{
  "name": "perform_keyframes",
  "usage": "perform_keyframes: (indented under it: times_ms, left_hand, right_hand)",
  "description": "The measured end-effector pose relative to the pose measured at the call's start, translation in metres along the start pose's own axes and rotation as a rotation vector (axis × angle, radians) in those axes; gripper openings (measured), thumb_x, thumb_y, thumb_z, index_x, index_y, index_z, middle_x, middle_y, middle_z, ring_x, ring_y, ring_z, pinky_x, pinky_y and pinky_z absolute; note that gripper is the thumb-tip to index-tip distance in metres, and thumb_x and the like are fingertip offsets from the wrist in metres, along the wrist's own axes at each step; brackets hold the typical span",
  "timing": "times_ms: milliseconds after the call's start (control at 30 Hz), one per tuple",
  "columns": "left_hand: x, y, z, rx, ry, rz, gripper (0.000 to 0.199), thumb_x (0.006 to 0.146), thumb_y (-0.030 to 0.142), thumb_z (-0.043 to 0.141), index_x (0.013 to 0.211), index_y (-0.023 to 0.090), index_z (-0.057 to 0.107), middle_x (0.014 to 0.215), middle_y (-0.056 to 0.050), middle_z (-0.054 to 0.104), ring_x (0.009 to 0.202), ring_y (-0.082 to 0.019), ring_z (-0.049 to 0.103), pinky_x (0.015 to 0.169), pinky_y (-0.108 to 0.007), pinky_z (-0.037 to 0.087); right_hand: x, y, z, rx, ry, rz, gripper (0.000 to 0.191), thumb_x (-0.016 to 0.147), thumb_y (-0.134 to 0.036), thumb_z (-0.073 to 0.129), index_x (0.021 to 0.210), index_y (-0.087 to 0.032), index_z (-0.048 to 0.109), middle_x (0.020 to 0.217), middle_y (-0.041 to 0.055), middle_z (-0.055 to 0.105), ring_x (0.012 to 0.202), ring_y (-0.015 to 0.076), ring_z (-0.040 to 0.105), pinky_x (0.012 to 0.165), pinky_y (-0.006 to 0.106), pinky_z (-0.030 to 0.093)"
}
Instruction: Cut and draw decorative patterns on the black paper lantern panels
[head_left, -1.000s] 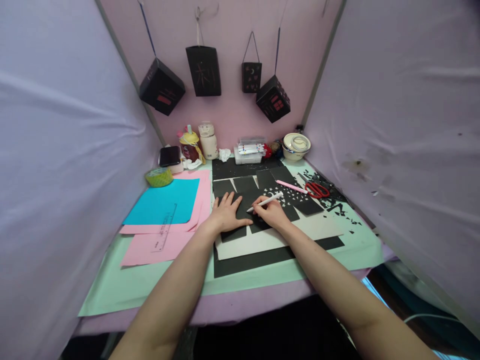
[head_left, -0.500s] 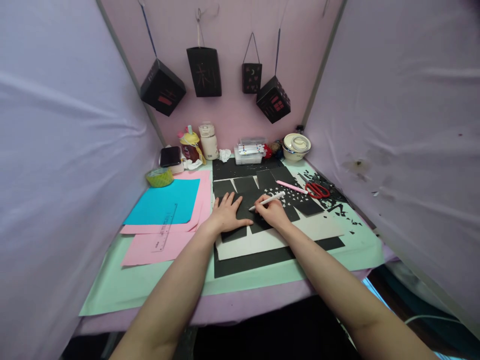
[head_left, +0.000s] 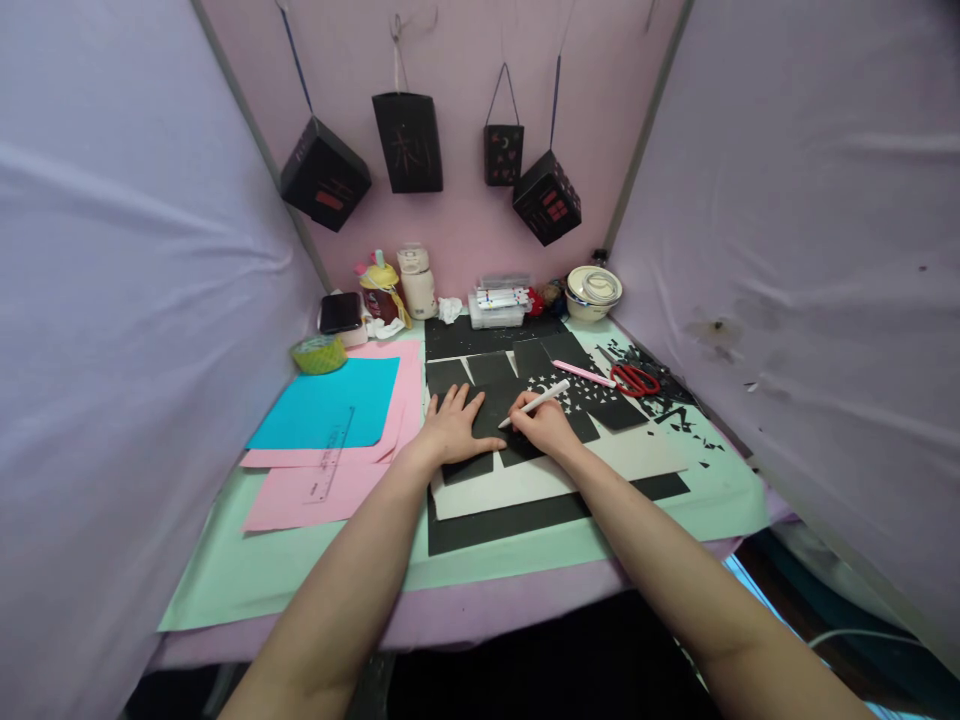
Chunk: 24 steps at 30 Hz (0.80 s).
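My right hand (head_left: 541, 422) is closed around a slim white pen-shaped craft knife (head_left: 551, 394). Its tip meets a black card sheet (head_left: 491, 408) that has star, moon and other small shapes cut through its right part. Flat on the left of this card lies my left hand (head_left: 454, 428), fingers spread and thumb pointing toward the knife tip. Under the card I see a white board (head_left: 480, 492), with more black card (head_left: 510, 527) beneath that. Beyond my right hand lie a pink pen-shaped tool (head_left: 583, 373) and red-handled scissors (head_left: 634, 380).
Black paper scraps (head_left: 679, 420) scatter at the right. On the left, a clear ruler (head_left: 334, 455) lies across blue (head_left: 330, 400) and pink paper (head_left: 285, 500), near green tape (head_left: 319, 354). Bottles, a marker box (head_left: 498, 318) and a lidded bowl (head_left: 592, 296) line the back; black lanterns (head_left: 409, 145) hang above.
The knife tip has shifted very slightly down across the black card with my right hand. My left hand stays in place.
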<state>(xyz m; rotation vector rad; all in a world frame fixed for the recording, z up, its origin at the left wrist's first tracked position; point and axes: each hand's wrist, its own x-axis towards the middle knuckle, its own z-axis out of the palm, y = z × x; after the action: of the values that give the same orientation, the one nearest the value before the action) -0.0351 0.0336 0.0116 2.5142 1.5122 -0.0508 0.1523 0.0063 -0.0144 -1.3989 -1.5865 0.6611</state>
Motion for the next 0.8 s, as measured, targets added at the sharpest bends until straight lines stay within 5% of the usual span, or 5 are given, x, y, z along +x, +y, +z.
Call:
perform_keyframes:
  times_ms: [800]
  left_hand:
    - [0.0,0.0,0.001,0.011,-0.003,0.021,0.107,0.071,0.086,0.042,0.152,0.019,0.022,0.159,-0.015,0.009,0.146,-0.034,0.005,0.114,-0.056,0.007]
  right_hand:
    - [-0.001,-0.011,-0.005,0.055,0.057,0.067,0.014,0.078,-0.026,0.052,0.067,-0.021,0.059,0.058,-0.0023,0.062,0.058,0.0155,0.057,0.059,0.026,0.043]
